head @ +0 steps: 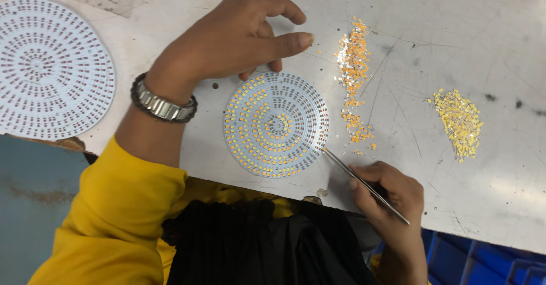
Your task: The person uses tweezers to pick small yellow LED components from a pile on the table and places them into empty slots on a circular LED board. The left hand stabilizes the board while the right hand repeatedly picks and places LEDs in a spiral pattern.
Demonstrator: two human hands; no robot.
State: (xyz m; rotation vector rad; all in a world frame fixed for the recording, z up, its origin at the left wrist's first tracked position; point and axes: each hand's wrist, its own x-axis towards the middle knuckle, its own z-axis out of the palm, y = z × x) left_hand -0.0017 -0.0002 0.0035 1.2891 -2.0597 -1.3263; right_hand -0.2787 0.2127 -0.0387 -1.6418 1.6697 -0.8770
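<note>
The left hand [239, 37] arches over the round board [276, 124] on the counter [489, 46], fingers spread, tips at its top rim to steady it. The right hand [387, 191] pinches tweezers [364, 185], tip at the board's right edge, with the orange chips [352, 74] and yellow chips [459, 121] heaped within reach
</note>
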